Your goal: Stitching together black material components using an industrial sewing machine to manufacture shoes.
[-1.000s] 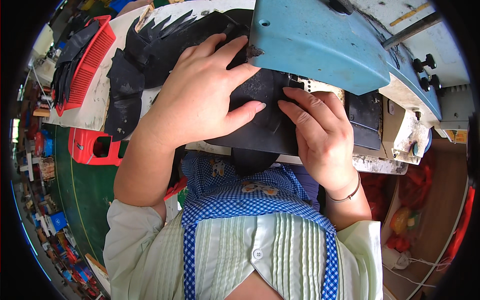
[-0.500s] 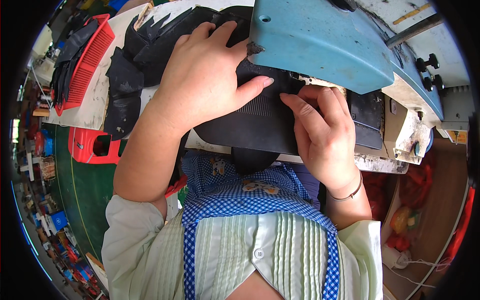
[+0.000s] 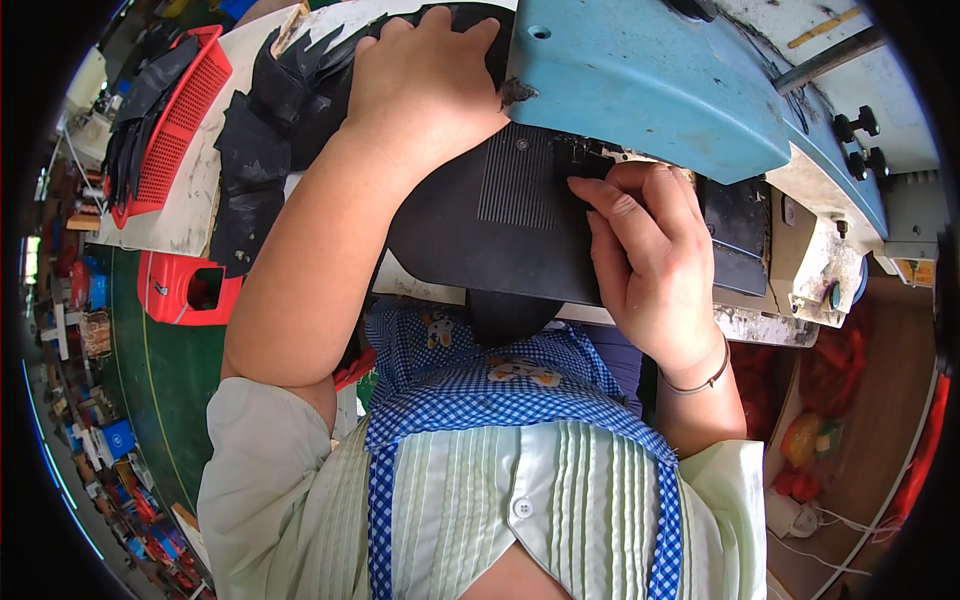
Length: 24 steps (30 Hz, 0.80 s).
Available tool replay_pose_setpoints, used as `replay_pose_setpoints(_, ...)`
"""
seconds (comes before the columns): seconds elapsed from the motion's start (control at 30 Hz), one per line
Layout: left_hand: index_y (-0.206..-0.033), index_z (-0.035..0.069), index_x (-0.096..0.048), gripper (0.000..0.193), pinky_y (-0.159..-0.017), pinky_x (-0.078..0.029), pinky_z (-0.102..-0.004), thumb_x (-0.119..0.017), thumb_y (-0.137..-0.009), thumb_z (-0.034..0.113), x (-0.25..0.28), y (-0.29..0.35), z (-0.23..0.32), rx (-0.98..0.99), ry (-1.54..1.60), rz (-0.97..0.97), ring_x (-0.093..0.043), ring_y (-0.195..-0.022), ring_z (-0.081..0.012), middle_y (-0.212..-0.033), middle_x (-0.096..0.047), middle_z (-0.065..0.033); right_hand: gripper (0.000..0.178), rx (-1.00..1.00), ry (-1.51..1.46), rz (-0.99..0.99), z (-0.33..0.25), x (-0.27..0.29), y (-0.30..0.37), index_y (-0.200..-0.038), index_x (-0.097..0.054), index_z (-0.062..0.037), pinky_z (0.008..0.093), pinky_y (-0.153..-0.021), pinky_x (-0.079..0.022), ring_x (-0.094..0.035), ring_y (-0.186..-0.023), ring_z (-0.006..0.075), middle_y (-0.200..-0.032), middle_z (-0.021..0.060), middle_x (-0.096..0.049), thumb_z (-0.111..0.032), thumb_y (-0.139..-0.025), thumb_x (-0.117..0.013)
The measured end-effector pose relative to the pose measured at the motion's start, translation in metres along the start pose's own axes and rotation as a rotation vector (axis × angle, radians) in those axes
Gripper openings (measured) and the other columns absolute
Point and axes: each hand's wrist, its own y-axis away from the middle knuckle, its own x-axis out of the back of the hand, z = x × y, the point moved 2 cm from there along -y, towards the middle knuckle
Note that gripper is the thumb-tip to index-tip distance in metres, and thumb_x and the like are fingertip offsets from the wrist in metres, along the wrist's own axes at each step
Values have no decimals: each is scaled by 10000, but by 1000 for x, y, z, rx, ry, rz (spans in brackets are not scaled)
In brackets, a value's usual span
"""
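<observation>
My left hand [image 3: 425,85] lies palm down with fingers apart on black material [image 3: 375,40], left of a blue machine head [image 3: 640,90]. Its fingertips point away from me, at the far edge of the view. Under the front of the machine, my right hand [image 3: 655,235] is closed, its fingers bent and the index fingertip near the thumb. Whatever may be between them is hidden. It hovers over or rests on the right part of a black work plate [image 3: 470,255] with a ribbed strip; contact is hard to tell. Dark cut pieces [image 3: 250,165] lie overlapped left of my left forearm.
A red perforated basket [image 3: 175,140] with black pieces in it stands on the table's left end. Below is a red stool [image 3: 175,290] on the green floor. Black knobs [image 3: 855,130] and a metal rod [image 3: 830,62] stick out at the machine's right side.
My left hand has slid away from me, off the ribbed plate and onto the black material farther back. The right hand stays in nearly the same place.
</observation>
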Motion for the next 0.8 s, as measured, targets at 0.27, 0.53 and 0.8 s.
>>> replay_pose_setpoints(0.27,-1353,115,-660,612,-1055,-401,-528,-774,-833,417,76,94,58,-67,133,-246,-491,-1306,-440,-1456,-549,-190,229,-57,-299,78,4,14,11,-1009,-720,25,360,-707,-544,-666,-782,272,-883,136,-678,80,-788,-730)
replay_pose_setpoints(0.53,-1300,21,-655,364,-880,-521,-335,-661,-936,22,75,88,8,216,551,145,-703,-1009,-194,-1194,-734,-100,283,300,-243,-128,-39,-15,1,-969,-697,32,405,-806,-572,-645,-947,325,-1067,149,-668,-32,-706,-781)
replay_pose_setpoints(0.8,-1014,46,-755,89,-674,-455,-201,-750,-935,86,46,81,-37,375,1086,65,-598,-773,-35,-918,-709,11,328,245,-321,-148,-38,-13,3,-1021,-692,35,400,-809,-571,-642,-934,327,-1103,160,-655,-12,-715,-803)
